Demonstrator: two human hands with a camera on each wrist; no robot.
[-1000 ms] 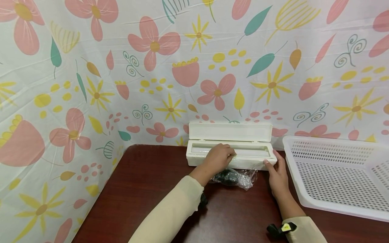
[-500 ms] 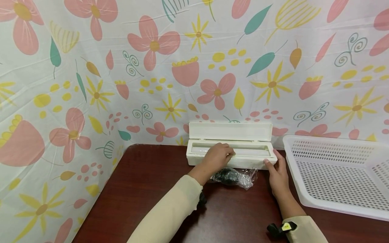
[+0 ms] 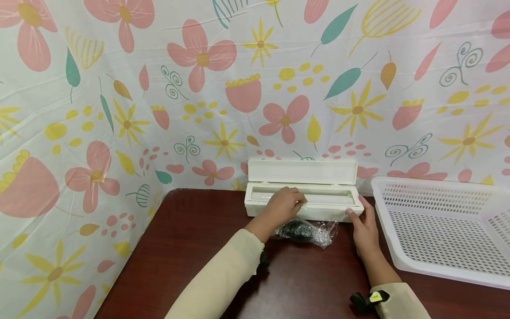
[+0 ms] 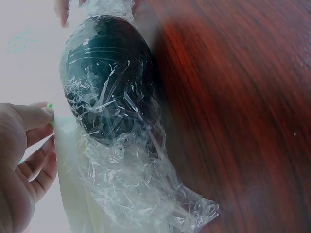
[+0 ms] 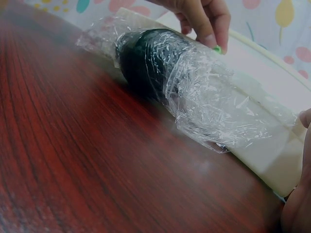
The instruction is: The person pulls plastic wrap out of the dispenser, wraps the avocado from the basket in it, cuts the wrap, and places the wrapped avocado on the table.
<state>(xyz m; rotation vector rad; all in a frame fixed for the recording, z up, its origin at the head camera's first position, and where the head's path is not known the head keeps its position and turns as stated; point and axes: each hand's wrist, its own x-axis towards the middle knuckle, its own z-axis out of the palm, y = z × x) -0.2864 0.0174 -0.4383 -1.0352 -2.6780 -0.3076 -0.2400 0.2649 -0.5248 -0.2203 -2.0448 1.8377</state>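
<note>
A white cling film dispenser box (image 3: 318,215) stands at the back of the table, lid raised, with a roll of film (image 3: 328,199) inside. My left hand (image 3: 280,206) reaches over its front rim and pinches a small green slider (image 5: 217,49), also visible in the left wrist view. My right hand (image 3: 364,232) grips the box's right end, thumb on the front corner. Against the box front lies a dark, rounded thing (image 4: 107,68) wrapped in crumpled cling film (image 5: 209,102). What it is, I cannot tell through the wrap.
A white perforated plastic basket (image 3: 402,261) stands to the right, close to my right hand. The flower-patterned curtain (image 3: 283,79) hangs directly behind the box and down the left side. The dark red wooden table (image 3: 191,235) extends left and in front.
My left hand has shifted slightly left along the box's front rim. The right hand, box and wrapped thing have stayed in place.
</note>
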